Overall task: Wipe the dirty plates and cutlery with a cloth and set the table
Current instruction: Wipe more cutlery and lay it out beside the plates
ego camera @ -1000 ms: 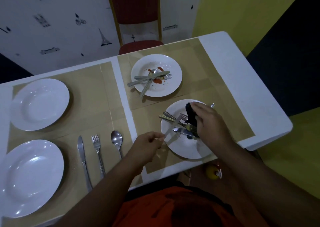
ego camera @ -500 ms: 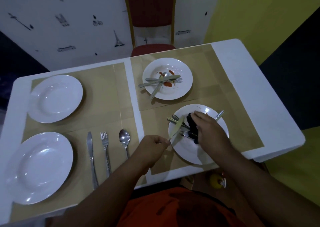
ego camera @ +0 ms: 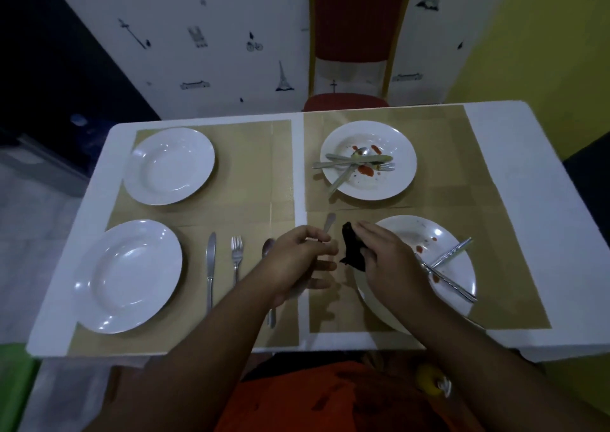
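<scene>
My left hand (ego camera: 302, 260) pinches a piece of cutlery whose handle (ego camera: 328, 223) sticks up past my fingers; its other end is hidden. Just to its right, my right hand (ego camera: 388, 260) holds a black cloth (ego camera: 352, 250) against that piece, over the left rim of the near right plate (ego camera: 442, 233). This plate carries red smears and two crossed pieces of cutlery (ego camera: 449, 268). The far right plate (ego camera: 396, 180) is stained red and holds a knife, fork and spoon (ego camera: 356, 162). A clean knife (ego camera: 210, 266), fork (ego camera: 236, 256) and spoon (ego camera: 268, 246) lie on the left mat.
Two clean white plates sit on the left, one far (ego camera: 169, 166) and one near (ego camera: 127, 275). Tan placemats (ego camera: 251, 180) cover the white table (ego camera: 521, 174). A red chair (ego camera: 350, 52) stands behind the far edge. A yellow object (ego camera: 429, 380) lies on the floor.
My left hand lifted one piece of cutlery off the near right plate and moved it left. My right hand followed with the cloth. The camera tilted up and shifted.
</scene>
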### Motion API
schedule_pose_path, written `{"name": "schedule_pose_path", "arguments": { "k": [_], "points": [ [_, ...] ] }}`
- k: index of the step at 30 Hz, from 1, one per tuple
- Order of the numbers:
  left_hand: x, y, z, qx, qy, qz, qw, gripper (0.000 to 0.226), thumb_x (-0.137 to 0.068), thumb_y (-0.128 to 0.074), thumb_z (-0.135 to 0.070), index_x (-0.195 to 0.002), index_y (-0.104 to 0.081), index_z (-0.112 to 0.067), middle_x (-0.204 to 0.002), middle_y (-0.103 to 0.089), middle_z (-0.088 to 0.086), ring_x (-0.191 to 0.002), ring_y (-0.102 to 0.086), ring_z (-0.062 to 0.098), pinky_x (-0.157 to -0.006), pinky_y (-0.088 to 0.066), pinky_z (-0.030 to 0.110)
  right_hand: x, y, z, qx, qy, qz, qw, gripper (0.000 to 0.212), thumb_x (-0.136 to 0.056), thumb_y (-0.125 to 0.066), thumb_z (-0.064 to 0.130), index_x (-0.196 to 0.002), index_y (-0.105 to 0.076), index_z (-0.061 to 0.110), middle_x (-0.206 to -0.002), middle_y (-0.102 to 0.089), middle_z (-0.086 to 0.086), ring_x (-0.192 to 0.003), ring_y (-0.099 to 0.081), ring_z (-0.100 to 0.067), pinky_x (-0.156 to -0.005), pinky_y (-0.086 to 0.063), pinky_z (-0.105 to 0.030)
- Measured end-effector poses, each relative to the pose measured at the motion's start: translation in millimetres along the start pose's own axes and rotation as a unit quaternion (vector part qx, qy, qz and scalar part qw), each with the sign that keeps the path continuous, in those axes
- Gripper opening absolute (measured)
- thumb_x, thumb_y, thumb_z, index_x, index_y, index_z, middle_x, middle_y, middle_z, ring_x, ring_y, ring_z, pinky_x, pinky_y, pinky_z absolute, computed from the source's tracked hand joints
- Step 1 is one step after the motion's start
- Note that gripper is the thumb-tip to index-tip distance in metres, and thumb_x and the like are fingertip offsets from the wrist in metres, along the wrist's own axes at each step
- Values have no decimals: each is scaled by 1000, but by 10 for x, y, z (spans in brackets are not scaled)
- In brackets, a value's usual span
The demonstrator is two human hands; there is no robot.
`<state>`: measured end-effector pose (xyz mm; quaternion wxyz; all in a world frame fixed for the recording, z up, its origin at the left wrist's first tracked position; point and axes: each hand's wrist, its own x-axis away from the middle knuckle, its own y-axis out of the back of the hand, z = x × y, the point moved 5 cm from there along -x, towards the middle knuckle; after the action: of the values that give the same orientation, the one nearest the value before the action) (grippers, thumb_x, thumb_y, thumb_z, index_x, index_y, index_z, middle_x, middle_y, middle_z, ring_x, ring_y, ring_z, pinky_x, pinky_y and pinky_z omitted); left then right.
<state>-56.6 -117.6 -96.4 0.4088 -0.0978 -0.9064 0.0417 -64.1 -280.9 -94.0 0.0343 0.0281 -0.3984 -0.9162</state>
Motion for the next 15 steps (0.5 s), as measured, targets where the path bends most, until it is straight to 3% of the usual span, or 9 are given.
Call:
{"name": "schedule_pose_path", "arguments": {
  "k": [2,4,6,8,11,15],
  "points": [
    [-33,64,35,25,-12,-20,999,33,-95,-59,1,-124,-50,-12,-120,-66,19,-88,-71,30,-68,-61,43,-35,-62,37,-3,12,14,1000,46,-89,-51,-2,-133,-54,11,-136,-54,-4,-125,-48,-18,-103,-38,-27],
    [-52,114,60,27,-22,-48,998,43,-95,-55,5,-130,-44,-17,-117,-67,16,-73,-69,24,-54,-54,32,-61,-122,61,-4,21,29,999,47,-89,-51,0,-134,-53,13,-137,-53,-3,-126,-47,-19,-104,-40,-33],
    [-55,149,67,37,-28,-78,996,37,-96,-57,-3,-131,-48,-13,-111,-70,11,-58,-56,15,-44,-40,23,-81,-168,92,0,29,38,999,47,-89,-52,1,-134,-53,14,-137,-53,-2,-125,-47,-19,-103,-42,-37],
    [-87,207,90,52,-30,-108,992,26,-100,-54,-15,-125,-57,-9,-103,-68,11,-54,-44,13,-44,-32,22,-109,-216,134,4,35,49,998,47,-89,-52,1,-135,-53,15,-137,-53,-2,-125,-48,-19,-103,-40,-32],
    [-99,330,125,69,-47,-158,984,26,-101,-45,-10,-121,-61,-11,-92,-66,8,-54,-45,13,-46,-37,24,-164,-297,232,7,50,72,996,46,-90,-51,-1,-134,-53,13,-137,-53,-1,-124,-48,-17,-97,-27,-12],
    [-53,556,224,75,-52,-161,983,23,-94,-56,0,-104,-72,-12,-78,-72,1,-57,-64,8,-51,-48,18,-284,-508,354,-4,59,107,993,46,-90,-50,-2,-134,-53,11,-138,-52,-4,-127,-46,-19,-102,-29,-19]
  ]
}}
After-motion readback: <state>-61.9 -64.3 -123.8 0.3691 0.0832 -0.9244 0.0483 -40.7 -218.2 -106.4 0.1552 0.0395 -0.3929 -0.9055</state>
